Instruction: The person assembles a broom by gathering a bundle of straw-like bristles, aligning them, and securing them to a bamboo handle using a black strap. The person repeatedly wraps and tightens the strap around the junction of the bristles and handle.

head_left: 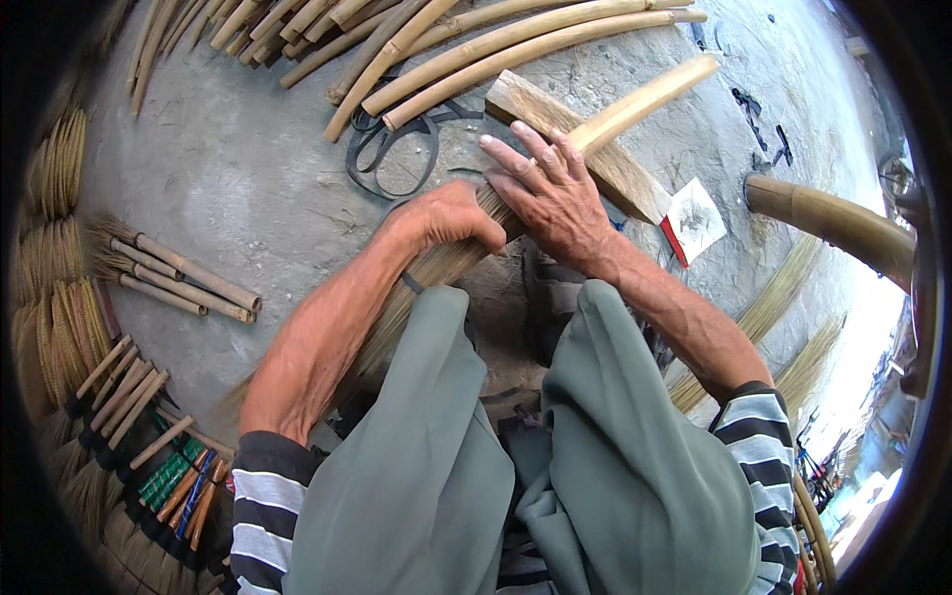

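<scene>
A broom with a pale bamboo handle point(650, 99) and a bundle of dry brown bristles point(436, 266) lies slantwise over my lap, its handle pointing to the far right. My left hand point(451, 213) is wrapped round the bristles near their upper end. Just beyond it, my right hand point(555, 198) lies over the top of the bundle by the handle, fingers stretched out and somewhat apart. Under the handle is a squared wooden block point(625, 178). A dark band point(412, 283) circles the bristles near my left knee. The bristles' lower end is partly hidden by my left arm and leg.
Loose bamboo poles point(476, 50) lie at the far side. Black rubber strips point(407, 159) curl before them. Short-handled brooms point(183, 278) and stacked bundles point(59, 169) fill the left. A thick bamboo post point(833, 218) juts in at right, near a white-and-red packet point(694, 223).
</scene>
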Action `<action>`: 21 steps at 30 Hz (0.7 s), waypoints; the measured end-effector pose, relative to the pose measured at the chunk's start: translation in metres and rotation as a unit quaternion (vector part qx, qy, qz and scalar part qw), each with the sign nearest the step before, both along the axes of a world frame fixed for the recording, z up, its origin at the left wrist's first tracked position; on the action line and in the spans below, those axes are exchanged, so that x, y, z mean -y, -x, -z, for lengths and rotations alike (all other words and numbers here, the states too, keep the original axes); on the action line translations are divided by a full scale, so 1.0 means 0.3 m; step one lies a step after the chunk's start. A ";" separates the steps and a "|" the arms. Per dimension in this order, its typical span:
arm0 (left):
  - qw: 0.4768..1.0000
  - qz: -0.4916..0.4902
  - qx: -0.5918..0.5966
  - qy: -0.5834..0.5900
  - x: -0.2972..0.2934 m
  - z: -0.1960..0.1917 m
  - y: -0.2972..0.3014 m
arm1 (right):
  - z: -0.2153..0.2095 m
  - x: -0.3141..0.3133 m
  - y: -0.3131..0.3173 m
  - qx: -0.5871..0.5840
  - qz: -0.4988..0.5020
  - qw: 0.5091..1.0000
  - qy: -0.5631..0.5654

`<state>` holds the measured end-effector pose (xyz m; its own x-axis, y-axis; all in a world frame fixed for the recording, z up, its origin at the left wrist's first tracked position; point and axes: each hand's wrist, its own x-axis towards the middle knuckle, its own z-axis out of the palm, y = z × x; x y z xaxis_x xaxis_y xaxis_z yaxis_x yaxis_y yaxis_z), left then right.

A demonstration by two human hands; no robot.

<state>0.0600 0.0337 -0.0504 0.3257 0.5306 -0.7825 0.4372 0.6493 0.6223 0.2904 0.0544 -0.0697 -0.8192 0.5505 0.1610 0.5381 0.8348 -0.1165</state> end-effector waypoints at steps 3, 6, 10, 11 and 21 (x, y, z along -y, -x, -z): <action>0.997 0.027 -0.012 -0.067 -0.004 0.003 -0.015 | 0.027 0.002 0.011 -0.027 0.012 1.000 0.009; 0.956 0.048 -0.201 -0.210 0.034 -0.022 -0.073 | 0.056 -0.008 0.031 -0.039 0.017 0.999 0.023; 0.926 0.068 -0.305 -0.212 0.055 -0.050 -0.125 | 0.032 -0.007 0.054 -0.019 0.038 0.998 0.045; 0.922 0.065 -0.312 -0.219 0.055 -0.055 -0.127 | 0.010 0.003 0.049 -0.054 0.035 0.998 0.024; 0.913 0.069 -0.345 -0.206 0.053 -0.087 -0.161 | -0.090 0.206 -0.185 -0.211 0.280 0.664 0.660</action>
<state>0.1084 0.0177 -0.0242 -0.0837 0.8170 -0.5706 0.8770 0.3322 0.3470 0.3457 -0.0073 -0.0429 -0.4610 0.6394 -0.6154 0.4077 -0.4633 -0.7868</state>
